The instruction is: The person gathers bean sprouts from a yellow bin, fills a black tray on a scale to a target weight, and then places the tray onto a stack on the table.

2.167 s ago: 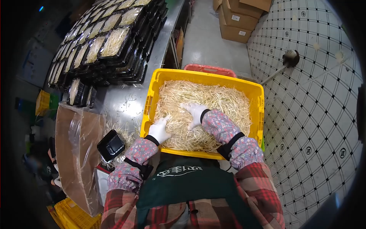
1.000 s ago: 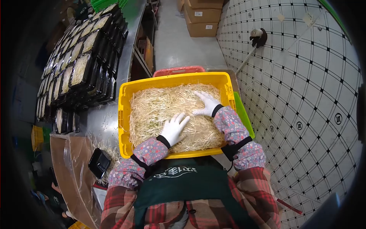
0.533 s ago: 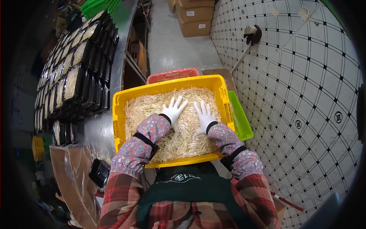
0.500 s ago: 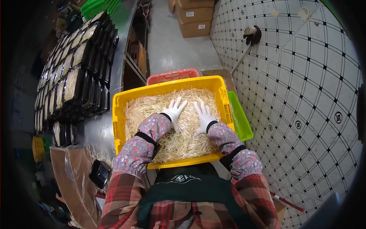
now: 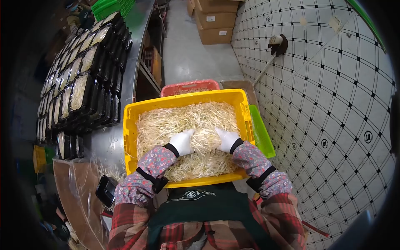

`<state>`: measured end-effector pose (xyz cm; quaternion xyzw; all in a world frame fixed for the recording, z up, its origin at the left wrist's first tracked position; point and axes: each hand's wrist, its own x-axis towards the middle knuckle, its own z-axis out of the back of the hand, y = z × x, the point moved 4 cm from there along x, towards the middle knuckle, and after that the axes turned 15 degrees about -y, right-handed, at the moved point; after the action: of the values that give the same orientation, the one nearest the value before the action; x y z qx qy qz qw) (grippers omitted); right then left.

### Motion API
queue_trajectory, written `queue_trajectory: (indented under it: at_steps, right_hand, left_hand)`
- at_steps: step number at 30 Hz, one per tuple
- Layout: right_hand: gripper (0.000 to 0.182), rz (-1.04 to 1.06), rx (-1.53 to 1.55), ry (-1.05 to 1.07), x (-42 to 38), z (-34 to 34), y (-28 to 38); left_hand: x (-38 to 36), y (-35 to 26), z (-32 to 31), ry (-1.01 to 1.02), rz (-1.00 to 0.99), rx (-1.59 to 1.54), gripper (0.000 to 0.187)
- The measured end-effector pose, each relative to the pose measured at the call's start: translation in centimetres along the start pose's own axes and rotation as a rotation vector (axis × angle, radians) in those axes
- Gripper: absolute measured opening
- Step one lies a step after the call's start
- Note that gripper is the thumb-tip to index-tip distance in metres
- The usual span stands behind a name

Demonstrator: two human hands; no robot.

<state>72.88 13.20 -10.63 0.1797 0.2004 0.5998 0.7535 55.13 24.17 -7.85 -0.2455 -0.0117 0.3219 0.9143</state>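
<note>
Running down the left of the frame, rows of black trays [image 5: 79,89] filled with pale sprouts sit stacked on the steel bench [image 5: 106,143], with green crates [image 5: 110,6] at the upper left. Lower left, a brown cardboard sheet under clear film [image 5: 77,196] lies beside a single empty black tray [image 5: 106,190], loose sprouts scattered near it. At the centre, a yellow crate [image 5: 129,141] holds a heap of bean sprouts [image 5: 183,121]. The left hand [image 5: 182,141], in a white glove, is curled into the heap with its grip closed over a clump of sprouts. Just to its right, the right hand [image 5: 227,139], also gloved, is bent the same way, its grip gathering sprouts, the fingertips buried so how tightly it holds cannot be told. The two hands are near each other, apart. Behind the yellow crate a red crate [image 5: 189,86] shows its rim; a green crate [image 5: 260,135] edge sits to the right. Cardboard boxes [image 5: 214,21] stand at the top centre, and a long-handled brush [image 5: 277,43] lies on the tiled floor [image 5: 333,125] at the upper right.
</note>
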Motion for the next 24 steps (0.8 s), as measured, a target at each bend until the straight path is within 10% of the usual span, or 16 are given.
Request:
queue_trajectory:
  at_steps: [5, 14, 18, 20, 24]
  right_hand:
    - [0.045, 0.078, 0.013, -0.079, 1.0, 2.5, 1.1]
    - [0.042, -0.146, 0.063, -0.257, 3.3, 8.3, -2.7]
    - [0.061, 0.011, 0.559, -0.212, 5.5, 5.2, -3.3]
    - [0.084, -0.129, 0.626, 0.132, 6.7, -0.3, -5.1]
    - [0.121, -0.176, 0.181, 0.298, 5.9, -1.9, -5.5]
  left_hand:
    - [-2.2, -1.3, 2.6, -0.092, 0.083, -0.069, 0.072]
    - [-6.2, 1.3, 3.9, -0.249, -0.032, -0.017, 0.065]
    - [-5.3, -2.4, 1.4, -0.28, -0.406, 0.057, 0.067]
    - [-3.9, -2.5, -1.4, -0.235, -0.409, 0.106, 0.078]
    - [-3.0, -2.3, -1.9, -0.285, -0.293, 0.198, 0.089]
